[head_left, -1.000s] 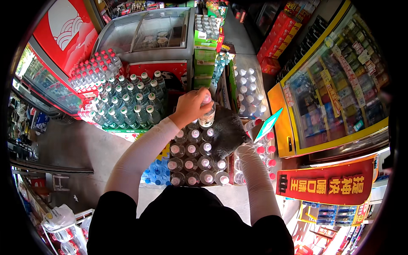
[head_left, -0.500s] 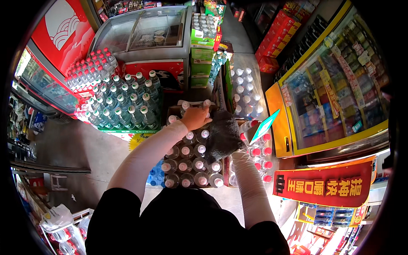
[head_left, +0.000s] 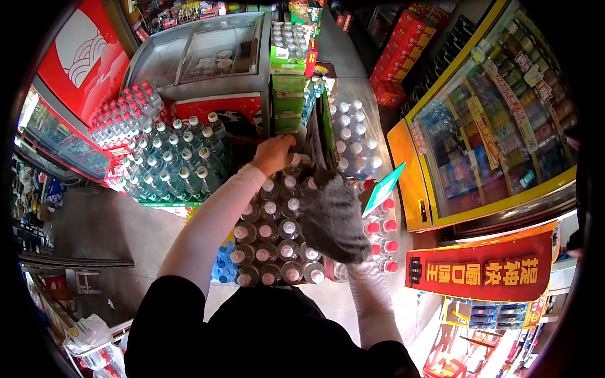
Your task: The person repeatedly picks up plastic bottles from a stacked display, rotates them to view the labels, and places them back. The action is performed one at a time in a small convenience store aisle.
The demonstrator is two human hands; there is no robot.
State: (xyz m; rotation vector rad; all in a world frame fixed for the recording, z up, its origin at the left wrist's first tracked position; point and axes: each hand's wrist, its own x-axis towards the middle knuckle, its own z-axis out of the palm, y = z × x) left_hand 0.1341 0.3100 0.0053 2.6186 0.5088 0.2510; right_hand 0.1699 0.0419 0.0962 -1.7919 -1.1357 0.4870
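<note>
My left hand [head_left: 275, 155] is at the far edge of a carton of clear bottles with pale pink caps [head_left: 267, 231]. Its fingers are bent and closed beside a capped bottle at the far end; what they grip, if anything, is hidden. A dark grey fuzzy cloth or mitt [head_left: 337, 217] covers my right hand, so its fingers do not show. This cloth rests over the right side of the same bottles. Both my forearms wear pale sleeves.
Green-capped bottles [head_left: 170, 157] stand in a case at left, behind them red-capped bottles [head_left: 129, 113]. White-capped bottles [head_left: 353, 135] and red-capped bottles [head_left: 386, 246] are on the right, by a teal sign [head_left: 384, 189]. A chest freezer [head_left: 201, 57] and a yellow-framed cooler [head_left: 491, 120] flank the aisle.
My left hand has moved left and away from me, off the cap it was touching. The dark cloth on my right hand has shifted nearer and spread over the bottles' right side.
</note>
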